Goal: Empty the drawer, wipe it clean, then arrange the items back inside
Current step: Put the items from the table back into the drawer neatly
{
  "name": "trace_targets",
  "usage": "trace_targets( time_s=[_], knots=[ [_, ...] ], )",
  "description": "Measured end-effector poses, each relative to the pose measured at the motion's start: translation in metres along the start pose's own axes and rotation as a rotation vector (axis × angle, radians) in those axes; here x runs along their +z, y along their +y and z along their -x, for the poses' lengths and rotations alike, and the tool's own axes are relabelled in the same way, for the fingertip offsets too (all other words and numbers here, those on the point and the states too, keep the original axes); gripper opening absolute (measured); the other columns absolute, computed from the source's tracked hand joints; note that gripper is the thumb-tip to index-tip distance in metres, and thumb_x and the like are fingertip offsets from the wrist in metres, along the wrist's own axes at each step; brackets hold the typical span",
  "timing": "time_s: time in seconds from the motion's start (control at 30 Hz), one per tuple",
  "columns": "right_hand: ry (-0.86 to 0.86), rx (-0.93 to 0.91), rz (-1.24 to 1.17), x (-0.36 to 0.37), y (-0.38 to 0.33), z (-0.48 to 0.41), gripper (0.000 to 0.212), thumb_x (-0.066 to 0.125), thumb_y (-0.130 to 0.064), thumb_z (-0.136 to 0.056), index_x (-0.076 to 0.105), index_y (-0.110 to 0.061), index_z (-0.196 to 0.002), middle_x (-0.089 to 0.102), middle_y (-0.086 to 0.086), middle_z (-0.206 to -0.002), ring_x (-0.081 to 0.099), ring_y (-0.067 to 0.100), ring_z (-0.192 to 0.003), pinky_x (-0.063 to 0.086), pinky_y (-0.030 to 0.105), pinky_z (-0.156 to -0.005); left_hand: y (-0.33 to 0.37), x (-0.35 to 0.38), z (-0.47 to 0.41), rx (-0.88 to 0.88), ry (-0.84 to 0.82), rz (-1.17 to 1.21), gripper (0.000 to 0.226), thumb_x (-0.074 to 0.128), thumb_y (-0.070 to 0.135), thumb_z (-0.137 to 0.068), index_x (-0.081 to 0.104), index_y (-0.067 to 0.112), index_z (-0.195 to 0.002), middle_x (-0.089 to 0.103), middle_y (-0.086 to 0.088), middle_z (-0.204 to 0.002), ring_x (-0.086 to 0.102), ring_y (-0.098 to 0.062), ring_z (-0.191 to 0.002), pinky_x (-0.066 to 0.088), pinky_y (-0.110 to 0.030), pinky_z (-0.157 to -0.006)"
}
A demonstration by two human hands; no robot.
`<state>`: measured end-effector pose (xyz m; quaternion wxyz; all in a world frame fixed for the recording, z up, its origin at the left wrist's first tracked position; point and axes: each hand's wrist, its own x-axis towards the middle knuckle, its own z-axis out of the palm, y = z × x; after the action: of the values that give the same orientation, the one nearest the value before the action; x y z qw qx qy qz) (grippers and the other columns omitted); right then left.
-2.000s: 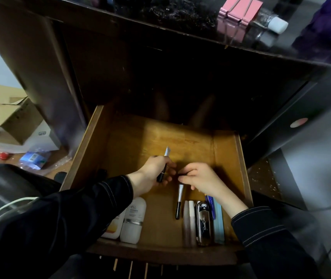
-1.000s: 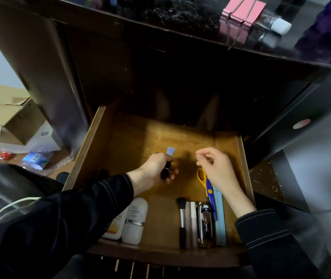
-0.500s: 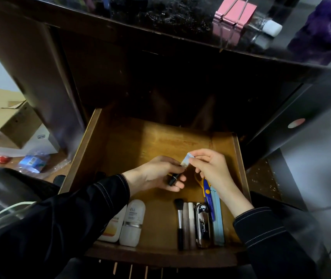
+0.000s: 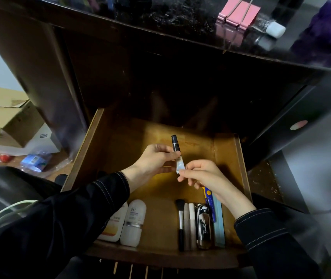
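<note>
Left hand (image 4: 156, 158) and right hand (image 4: 203, 176) both pinch a small tube (image 4: 177, 156) above the drawer (image 4: 84, 156); loose fingertip grips could drop it onto the front-edge row.

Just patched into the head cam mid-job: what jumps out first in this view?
Both hands meet over the open wooden drawer: the left hand and right hand hold a small black-capped tube between them. Along the drawer's near edge lie two white bottles at left and a brush with slim items at right. A pink binder clip sits on the dark desktop above.
</note>
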<state>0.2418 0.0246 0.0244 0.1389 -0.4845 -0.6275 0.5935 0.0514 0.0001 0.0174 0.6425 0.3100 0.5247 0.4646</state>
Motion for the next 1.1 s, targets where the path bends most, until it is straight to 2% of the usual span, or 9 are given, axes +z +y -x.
trace_targets(
  time_s=[0.07,0.17,0.3,0.43,0.53,0.67,0.8,0.93,1.1],
  knots=[
    [0.015,-0.015,0.015,0.0,0.0,-0.001,0.016,0.066,-0.03,-0.096,0.076,-0.017,-0.099,0.078,-0.001,-0.095,0.061,0.009,-0.068,0.048,0.02,-0.054,0.001,0.001,0.001,0.034,0.032,-0.084,0.015,0.07,0.012,-0.092,0.067,-0.001,-0.097,0.072,-0.013,-0.089,0.072,-0.023,-0.08,0.061,-0.036,-0.077],
    [0.203,-0.071,-0.006,-0.002,0.002,-0.001,0.017,0.061,-0.033,-0.099,0.072,-0.024,-0.108,0.077,-0.005,-0.095,0.062,0.011,-0.067,0.049,0.019,-0.053,0.001,0.003,0.002,0.065,0.039,-0.26,0.019,0.07,0.013,-0.092,0.068,-0.004,-0.101,0.069,-0.012,-0.087,0.069,-0.022,-0.079,0.06,-0.04,-0.079],
    [0.36,-0.173,-0.049,-0.007,0.002,0.0,0.023,0.065,-0.027,-0.097,0.068,-0.026,-0.119,0.074,-0.005,-0.093,0.063,0.008,-0.065,0.051,0.019,-0.054,-0.006,0.009,0.005,0.022,-0.086,-0.446,0.019,0.072,0.013,-0.09,0.071,-0.002,-0.101,0.071,-0.008,-0.085,0.066,-0.017,-0.075,0.055,-0.028,-0.065],
    [0.325,-0.199,0.017,-0.003,-0.001,0.0,0.019,0.071,-0.016,-0.093,0.072,-0.026,-0.109,0.074,-0.003,-0.091,0.062,0.003,-0.059,0.05,0.02,-0.053,-0.014,0.01,0.005,0.017,-0.16,-0.483,0.015,0.075,0.015,-0.088,0.074,0.002,-0.095,0.072,-0.004,-0.078,0.063,-0.012,-0.065,0.055,-0.024,-0.06],
    [0.365,-0.206,-0.01,-0.003,0.0,0.0,0.018,0.071,-0.015,-0.092,0.072,-0.029,-0.104,0.074,-0.004,-0.087,0.061,0.002,-0.057,0.05,0.019,-0.053,-0.014,0.008,0.001,0.025,-0.161,-0.513,0.02,0.076,0.021,-0.088,0.075,0.002,-0.093,0.072,-0.008,-0.077,0.063,-0.019,-0.065,0.055,-0.027,-0.059],
    [0.452,-0.165,-0.017,-0.007,0.005,-0.002,0.017,0.071,-0.017,-0.092,0.071,-0.032,-0.099,0.074,-0.005,-0.092,0.063,0.002,-0.061,0.051,0.017,-0.057,-0.011,-0.004,-0.004,0.09,-0.12,-0.905,0.027,0.077,0.033,-0.084,0.074,0.011,-0.099,0.073,-0.006,-0.088,0.066,-0.017,-0.076,0.052,-0.028,-0.066],
    [0.339,-0.091,0.091,0.001,0.01,-0.009,0.015,0.072,-0.014,-0.091,0.072,-0.027,-0.099,0.073,-0.001,-0.098,0.065,0.002,-0.069,0.049,0.014,-0.059,-0.015,-0.019,-0.002,0.16,-0.058,-1.553,0.036,0.063,0.019,-0.088,0.06,0.02,-0.124,0.053,-0.004,-0.121,0.048,-0.028,-0.113,0.05,-0.035,-0.085],
    [0.164,-0.018,0.228,0.018,0.016,-0.016,0.013,0.074,-0.019,-0.089,0.072,-0.028,-0.098,0.075,-0.002,-0.094,0.067,0.008,-0.071,0.052,0.02,-0.064,-0.02,-0.018,-0.001,0.118,-0.028,-1.614,0.042,0.06,0.014,-0.087,0.056,0.02,-0.128,0.043,-0.007,-0.127,0.042,-0.031,-0.115,0.05,-0.038,-0.085],
    [0.098,0.027,0.356,0.023,0.026,-0.021,0.015,0.076,-0.019,-0.087,0.07,-0.031,-0.094,0.074,-0.004,-0.092,0.069,0.008,-0.086,0.055,0.028,-0.079,-0.024,-0.016,0.0,0.127,0.003,-1.619,0.041,0.057,0.011,-0.086,0.055,0.018,-0.125,0.042,-0.008,-0.125,0.042,-0.03,-0.113,0.051,-0.039,-0.084]
  ],
)
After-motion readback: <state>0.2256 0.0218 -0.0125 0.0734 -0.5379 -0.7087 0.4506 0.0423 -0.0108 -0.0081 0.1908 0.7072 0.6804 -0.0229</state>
